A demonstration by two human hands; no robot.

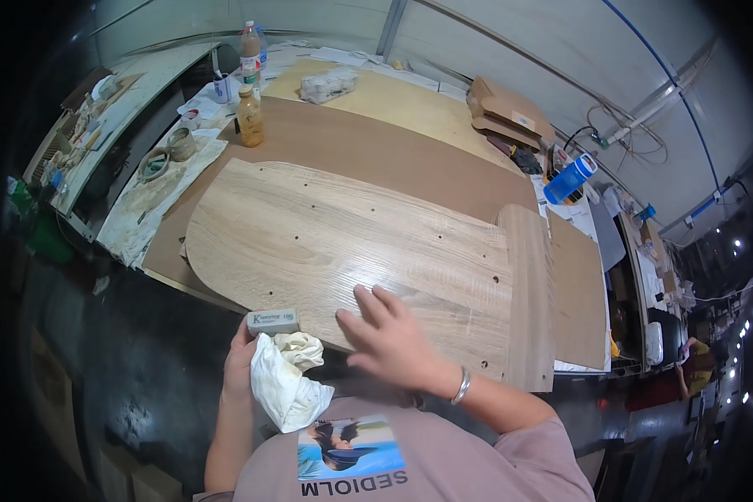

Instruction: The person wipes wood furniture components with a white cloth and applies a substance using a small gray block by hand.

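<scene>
This looks like a woodworking shop. A broad worktop (376, 142) carries a large wood-grain panel (343, 238) with drilled holes (one end is rounded), and a narrow board (525, 293) lies at its other end. Smeared paper (130, 219) under small open pots (181, 144) tells of messy work. Cluttered side tables (171, 69), a blue pipe (701, 134) along the plain wall (502, 29), and rows of small lights (738, 243) in a dark, deep space beyond suggest a factory building.
</scene>
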